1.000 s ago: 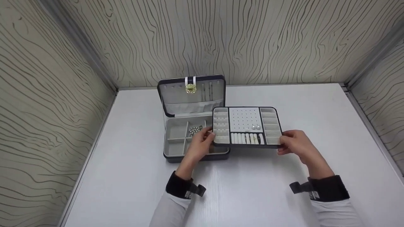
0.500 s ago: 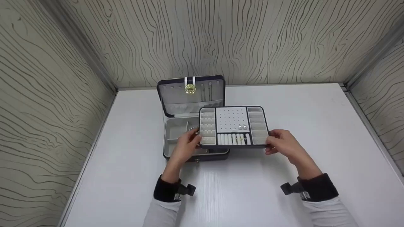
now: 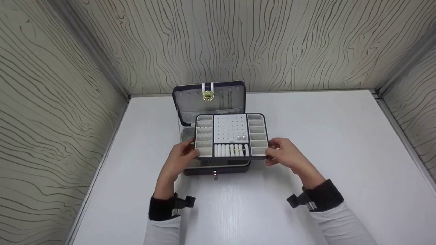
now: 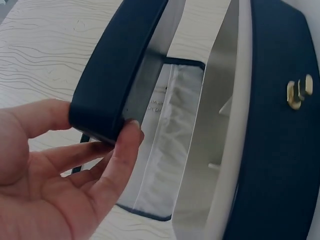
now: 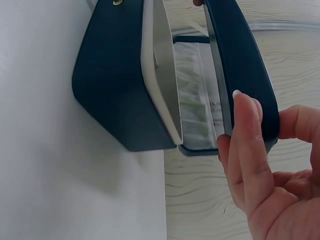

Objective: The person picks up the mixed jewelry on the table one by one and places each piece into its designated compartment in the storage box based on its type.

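Between both hands is a dark blue jewelry tray (image 3: 231,158) with cream compartments, a perforated panel, a pair of pearl earrings (image 3: 241,137) and rings (image 3: 236,150) in a ring roll. My left hand (image 3: 178,157) pinches its left front corner, thumb on top. At the right front corner, my right hand (image 3: 284,153) pinches it too. Below stands the open jewelry box (image 3: 218,169), mostly covered by the tray in the head view. Both wrist views show a gap between the tray (image 4: 112,75) and the box rim (image 5: 150,60); fingers curl under the tray's edges.
The raised lid (image 3: 190,102) leans back, with a jewelled gold clasp (image 3: 208,95) on a strap and necklaces (image 3: 225,98) hanging inside. A gold latch (image 3: 215,175) is on the box front. Patterned walls (image 3: 289,44) enclose the white table (image 3: 323,136).
Both hands have carried the tray leftward, from the box's right side to above it. The pearl beads seen in the box earlier are now hidden beneath the tray.
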`<control>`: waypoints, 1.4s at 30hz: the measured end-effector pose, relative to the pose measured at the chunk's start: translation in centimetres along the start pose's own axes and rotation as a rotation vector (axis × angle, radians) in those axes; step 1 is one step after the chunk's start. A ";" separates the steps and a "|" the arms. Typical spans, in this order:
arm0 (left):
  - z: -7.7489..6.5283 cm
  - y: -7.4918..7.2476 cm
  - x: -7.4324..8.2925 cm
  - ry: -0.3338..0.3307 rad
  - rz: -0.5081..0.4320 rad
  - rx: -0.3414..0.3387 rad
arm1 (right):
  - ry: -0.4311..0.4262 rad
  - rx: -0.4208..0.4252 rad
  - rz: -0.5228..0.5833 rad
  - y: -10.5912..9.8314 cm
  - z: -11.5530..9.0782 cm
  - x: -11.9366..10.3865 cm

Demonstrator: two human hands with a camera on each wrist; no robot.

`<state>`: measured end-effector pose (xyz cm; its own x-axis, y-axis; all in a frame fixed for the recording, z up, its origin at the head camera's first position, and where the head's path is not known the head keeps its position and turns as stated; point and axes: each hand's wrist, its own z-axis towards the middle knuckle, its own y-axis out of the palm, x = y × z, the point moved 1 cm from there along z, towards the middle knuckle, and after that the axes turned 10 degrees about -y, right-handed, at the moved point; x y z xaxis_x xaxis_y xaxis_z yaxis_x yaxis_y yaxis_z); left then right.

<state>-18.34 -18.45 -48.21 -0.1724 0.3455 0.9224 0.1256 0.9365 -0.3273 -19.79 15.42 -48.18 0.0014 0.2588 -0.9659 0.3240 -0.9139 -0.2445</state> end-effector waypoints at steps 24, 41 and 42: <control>1.0 -1.4 -2.8 -0.222 0.249 0.222 | -0.002 0.035 -0.204 5.5 2.6 0.9; 1.0 -0.8 -3.1 -0.171 0.363 0.261 | -0.054 0.086 -0.314 6.6 2.6 1.5; 1.0 -0.8 -3.1 -0.172 0.373 0.261 | -0.052 0.083 -0.327 6.6 2.6 1.5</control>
<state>-18.85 -20.16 -50.98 -0.3244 0.6448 0.6921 -0.0360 0.7227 -0.6902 -20.12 8.95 -51.51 -0.1389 0.5279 -0.8379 0.2213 -0.8082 -0.5458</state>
